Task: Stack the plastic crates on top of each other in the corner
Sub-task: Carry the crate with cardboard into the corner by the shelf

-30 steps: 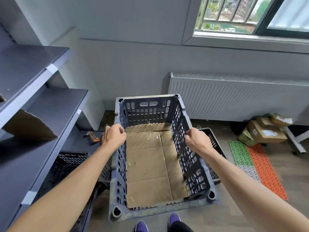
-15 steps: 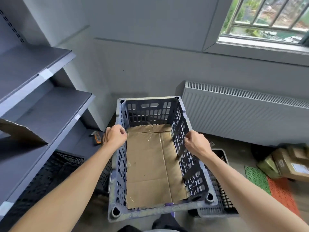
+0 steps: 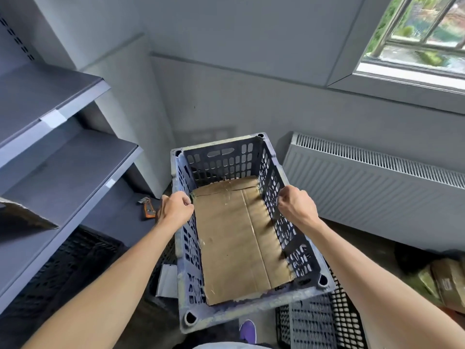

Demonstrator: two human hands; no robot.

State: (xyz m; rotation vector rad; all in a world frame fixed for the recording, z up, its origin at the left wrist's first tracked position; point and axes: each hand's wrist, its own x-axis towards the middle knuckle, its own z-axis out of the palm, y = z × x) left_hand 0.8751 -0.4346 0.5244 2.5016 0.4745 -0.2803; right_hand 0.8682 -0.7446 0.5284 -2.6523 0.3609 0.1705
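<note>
I hold a dark blue perforated plastic crate (image 3: 221, 159) in the air in front of me, slightly tilted. A sheet of brown cardboard (image 3: 239, 235) lines its bottom. My left hand (image 3: 175, 207) grips the left long rim and my right hand (image 3: 297, 206) grips the right long rim. Below the held crate, at the lower right, lies a black mesh crate (image 3: 327, 323) on the floor. Another black mesh crate (image 3: 63, 268) sits under the shelving at the lower left. The room's corner is straight ahead, behind the held crate.
Grey metal shelves (image 3: 75, 172) run along the left wall. A white radiator (image 3: 377, 182) lines the right wall under a window (image 3: 422, 34). An orange-handled tool (image 3: 148, 209) lies on the lowest shelf. Cardboard boxes (image 3: 442, 283) sit at the right edge. A purple shoe (image 3: 247, 331) shows below.
The crate stays gripped in both hands and has been carried towards the corner. The view has swung left, so the floor mats and most boxes have left the frame.
</note>
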